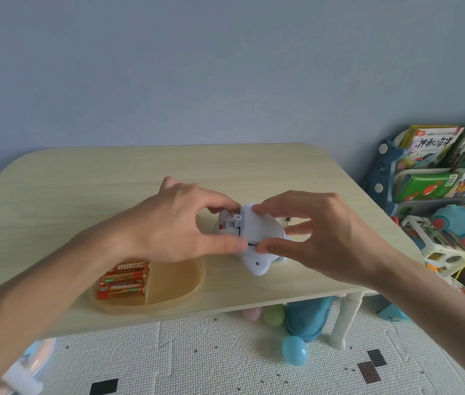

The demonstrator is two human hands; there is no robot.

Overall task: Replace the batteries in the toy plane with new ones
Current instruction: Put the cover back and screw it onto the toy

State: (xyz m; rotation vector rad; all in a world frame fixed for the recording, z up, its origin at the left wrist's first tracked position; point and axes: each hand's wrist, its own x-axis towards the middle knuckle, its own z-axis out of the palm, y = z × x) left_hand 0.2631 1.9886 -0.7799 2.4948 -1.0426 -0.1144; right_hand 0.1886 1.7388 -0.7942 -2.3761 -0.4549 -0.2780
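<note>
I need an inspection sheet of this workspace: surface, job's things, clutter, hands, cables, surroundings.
Surface: light wood table, mostly bare.
Job's things: white toy plane held above the table; three orange batteries in left compartment of amber tray, right compartment empty.
Clutter: nothing seen on the table.
Hands: left hand and right hand both grip the plane.
Cables: nothing seen.
Surroundings: book rack and toys on the right; balls on foam mat below.

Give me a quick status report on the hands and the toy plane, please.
Both hands, left and right, grip the toy plane above the table. Batteries wait in the tray. Nothing in the way.
</note>
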